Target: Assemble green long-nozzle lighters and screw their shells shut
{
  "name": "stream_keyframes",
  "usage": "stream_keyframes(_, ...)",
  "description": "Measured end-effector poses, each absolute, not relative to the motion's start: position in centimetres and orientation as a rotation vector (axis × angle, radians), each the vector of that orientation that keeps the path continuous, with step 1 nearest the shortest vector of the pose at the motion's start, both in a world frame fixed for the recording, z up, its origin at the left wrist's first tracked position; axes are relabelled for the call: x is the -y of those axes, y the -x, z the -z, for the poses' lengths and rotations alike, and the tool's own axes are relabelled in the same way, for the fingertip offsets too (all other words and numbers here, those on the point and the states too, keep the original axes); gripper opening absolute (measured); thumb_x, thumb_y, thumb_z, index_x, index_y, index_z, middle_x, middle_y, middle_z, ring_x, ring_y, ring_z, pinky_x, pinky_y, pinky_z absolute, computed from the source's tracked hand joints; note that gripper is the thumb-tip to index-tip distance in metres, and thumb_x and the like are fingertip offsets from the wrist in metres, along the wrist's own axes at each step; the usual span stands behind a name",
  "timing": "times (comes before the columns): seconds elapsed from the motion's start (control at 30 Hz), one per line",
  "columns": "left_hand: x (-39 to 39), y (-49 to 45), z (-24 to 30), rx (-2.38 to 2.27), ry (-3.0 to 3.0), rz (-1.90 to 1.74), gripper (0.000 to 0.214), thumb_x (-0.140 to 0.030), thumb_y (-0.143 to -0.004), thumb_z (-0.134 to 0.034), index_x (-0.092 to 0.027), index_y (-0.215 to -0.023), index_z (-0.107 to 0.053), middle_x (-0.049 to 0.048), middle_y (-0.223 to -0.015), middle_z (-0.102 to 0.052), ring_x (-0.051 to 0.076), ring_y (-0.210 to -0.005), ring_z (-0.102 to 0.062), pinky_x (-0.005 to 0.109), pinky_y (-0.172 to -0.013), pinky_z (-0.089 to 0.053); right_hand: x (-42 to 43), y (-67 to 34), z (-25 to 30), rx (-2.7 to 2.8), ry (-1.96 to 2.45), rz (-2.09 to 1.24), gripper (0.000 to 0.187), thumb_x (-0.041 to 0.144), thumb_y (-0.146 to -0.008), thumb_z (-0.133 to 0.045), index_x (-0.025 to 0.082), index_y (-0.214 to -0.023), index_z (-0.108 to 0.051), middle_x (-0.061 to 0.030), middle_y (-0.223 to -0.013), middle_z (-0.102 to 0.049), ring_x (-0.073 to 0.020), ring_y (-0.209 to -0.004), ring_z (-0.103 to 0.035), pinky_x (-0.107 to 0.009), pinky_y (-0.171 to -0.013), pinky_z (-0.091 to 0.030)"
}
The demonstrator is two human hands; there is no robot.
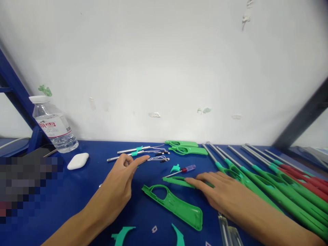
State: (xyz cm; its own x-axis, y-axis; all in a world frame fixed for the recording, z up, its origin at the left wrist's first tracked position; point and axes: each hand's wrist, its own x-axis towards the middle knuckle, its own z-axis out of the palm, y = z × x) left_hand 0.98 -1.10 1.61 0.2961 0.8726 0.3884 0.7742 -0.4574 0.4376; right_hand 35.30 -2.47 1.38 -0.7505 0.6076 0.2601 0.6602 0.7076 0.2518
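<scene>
The right hand (220, 193) lies flat with its fingers stretched out, the grip wide and closed on nothing. Its fingertips press a thin green shell half (176, 181) down onto the blue surface (77, 194), probably to keep the light piece from sliding. The left hand (119, 186) is also loose and holds nothing. Its forefinger and thumb point toward a small tangle of wires (157, 158) just beyond them.

Below the right grip, between the two hands, a second shell half (176, 206) lies hollow side up, which leaves its inside easy to reach. Just past the right fingertips are a small screwdriver (183, 169) and a teal trigger piece (175, 168), both close by. Beyond the wires lie metal tubes (130, 150) and a pair of green shells (186, 148).

Outward of the right grip, long-necked lighters (269, 186) lie side by side in a row, seemingly sorted apart. Far out past the left grip stand a water bottle (55, 128) and a white case (78, 161). The bottle's label bears red characters too small to read.
</scene>
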Motion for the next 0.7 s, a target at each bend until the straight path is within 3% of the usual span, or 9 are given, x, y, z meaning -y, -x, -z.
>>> stream_keyframes(0.1, 1.4, -1.2, -2.0, -1.560, -2.354, -0.903, 0.046, -0.021, -0.108, -0.028, -0.034, -0.145, -0.052, 0.0039, -0.107, -0.049, 0.018, -0.078, -0.055, 0.033, -0.072, -0.050, 2.7, -35.6, -1.9, 2.716, 1.061, 0.506, 0.076, -0.009, -0.080, -0.042, 0.023, -0.149, -0.051, -0.0124, -0.117, -0.076, -0.0289, -0.094, -0.077, -0.045, -0.079, -0.064)
stream_keyframes(0.23, 1.8, -1.5, -2.5, -1.579, -2.309, -0.920, 0.043, -0.029, -0.110, -0.028, -0.034, -0.144, -0.053, 0.0048, -0.113, -0.052, 0.020, -0.086, -0.061, 0.035, -0.075, -0.053, 3.5, -35.8, -3.1, 2.569, 1.147, 0.218, 0.065, 0.000, -0.097, -0.037, 0.029, -0.155, -0.043, -0.0106, -0.128, -0.073, -0.0265, -0.107, -0.075, -0.045, -0.087, -0.065)
stream_keyframes(0.33, 2.0, -1.8, -2.6, -1.587, -2.304, -0.949, 0.040, -0.037, -0.110, -0.032, -0.033, -0.143, -0.054, 0.0061, -0.118, -0.054, 0.023, -0.094, -0.064, 0.037, -0.076, -0.056, 4.8, -35.0, -4.0, 2.414, 1.142, -0.019, 0.043, 0.020, -0.107, -0.043, 0.033, -0.147, -0.051, -0.0039, -0.134, -0.073, -0.0217, -0.119, -0.071, -0.039, -0.099, -0.062)
stream_keyframes(0.43, 2.1, -2.0, -2.7, -1.594, -2.318, -0.933, 0.039, -0.040, -0.109, -0.036, -0.031, -0.141, -0.055, 0.0075, -0.122, -0.055, 0.025, -0.100, -0.066, 0.039, -0.077, -0.057, 6.1, -33.7, -4.3, 2.324, 1.044, -0.098, 0.032, 0.033, -0.107, -0.051, 0.036, -0.137, -0.061, 0.0021, -0.125, -0.078, -0.0176, -0.109, -0.076, -0.026, -0.089, -0.065)
stream_keyframes(0.5, 2.0, -2.0, -2.8, -1.593, -2.327, -0.919, 0.038, -0.038, -0.108, -0.036, -0.030, -0.140, -0.055, 0.0080, -0.124, -0.054, 0.026, -0.103, -0.066, 0.041, -0.078, -0.058, 6.5, -32.9, -4.1, 2.342, 0.953, -0.146, 0.030, 0.032, -0.107, -0.052, 0.034, -0.134, -0.064, 0.0017, -0.120, -0.080, -0.0174, -0.104, -0.078, -0.024, -0.087, -0.065)
stream_keyframes(0.7, 2.1, -1.9, -2.6, -1.575, -2.339, -0.901, 0.037, -0.034, -0.108, -0.036, -0.033, -0.142, -0.050, 0.0067, -0.124, -0.053, 0.027, -0.111, -0.065, 0.043, -0.082, -0.058, 4.8, -33.1, -2.8, 2.358, 1.038, -0.171, 0.043, 0.014, -0.107, -0.041, 0.028, -0.144, -0.057, -0.0026, -0.132, -0.075, -0.0176, -0.118, -0.073, -0.031, -0.099, -0.061)
